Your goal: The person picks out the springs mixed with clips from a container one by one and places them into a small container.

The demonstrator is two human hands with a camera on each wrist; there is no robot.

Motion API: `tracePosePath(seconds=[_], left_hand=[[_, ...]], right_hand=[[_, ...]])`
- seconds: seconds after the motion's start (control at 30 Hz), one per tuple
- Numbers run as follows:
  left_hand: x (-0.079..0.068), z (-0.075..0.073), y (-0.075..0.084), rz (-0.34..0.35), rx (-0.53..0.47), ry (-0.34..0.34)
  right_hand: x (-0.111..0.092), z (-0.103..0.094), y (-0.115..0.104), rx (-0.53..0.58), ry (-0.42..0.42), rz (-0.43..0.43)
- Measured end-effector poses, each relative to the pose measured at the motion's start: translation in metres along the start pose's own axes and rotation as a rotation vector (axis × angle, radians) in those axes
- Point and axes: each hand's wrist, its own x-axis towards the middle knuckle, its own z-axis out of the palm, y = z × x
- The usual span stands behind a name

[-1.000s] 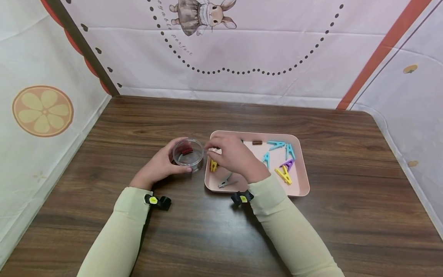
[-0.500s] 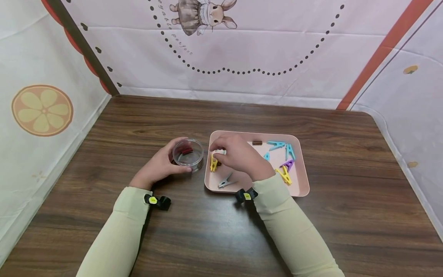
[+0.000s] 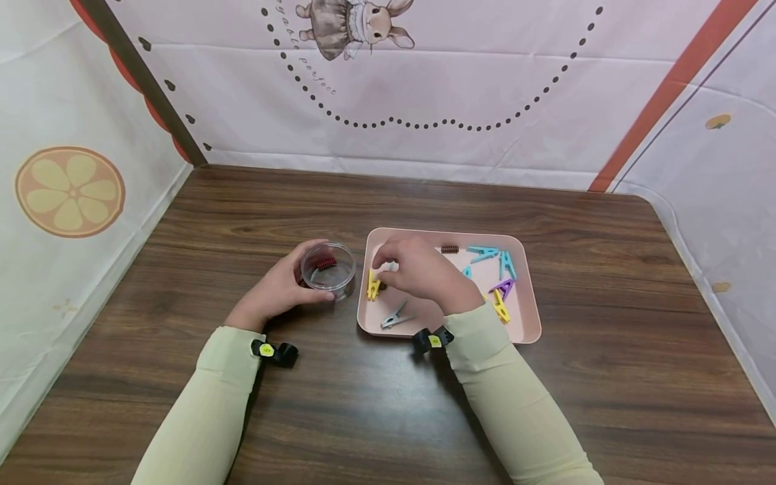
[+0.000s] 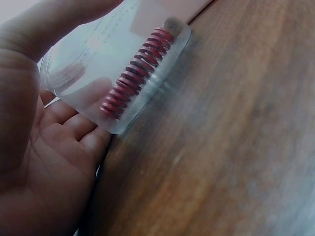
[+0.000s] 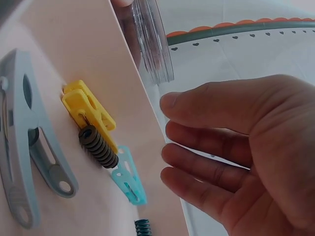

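Note:
My left hand [image 3: 275,289] grips a clear round container [image 3: 347,288] on the table, its thumb and fingers curled round the sides. Inside the container lies a red coil spring [image 4: 138,73]. Over the left part of a pink tray [image 3: 532,327] hovers my right hand [image 3: 421,273]. Its fingers are loosely bent and apart from the thumb, with nothing visible between them. Near it in the tray are a yellow clothespin [image 5: 88,108], a dark coil spring [image 5: 98,146] touching that clothespin, a teal clothespin [image 5: 129,179], another dark spring [image 5: 142,227] and a grey clothespin [image 5: 22,132].
Toward the tray's right side lie blue clothespins [image 3: 506,265], a purple clothespin [image 3: 503,289], another yellow clothespin [image 3: 501,307] and a brown spring [image 3: 449,249]. The wooden table [image 3: 606,337] extends around the tray, and printed cloth [image 3: 473,87] hangs behind.
My right hand has moved right, from the container's edge to above the tray, and then stays nearly still. The left hand and container keep their place.

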Motion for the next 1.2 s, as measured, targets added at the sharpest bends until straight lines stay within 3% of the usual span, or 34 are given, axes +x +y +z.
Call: tracePosePath(seconds=[0.3, 0.73, 1.2], left_hand=[[-0.0006, -0.0006, 0.0020, -0.016, 0.017, 0.008], [0.0001, -0.0012, -0.0010, -0.015, 0.010, 0.004], [-0.0007, -0.0013, 0.0014, -0.019, 0.002, -0.002]], right_hand=[[0.0000, 0.0005, 0.0005, 0.002, -0.036, 0.039], [0.0000, 0.0027, 0.0016, 0.029, -0.164, 0.150], [0.0013, 0.0067, 0.0006, -0.001, -0.188, 0.144]])
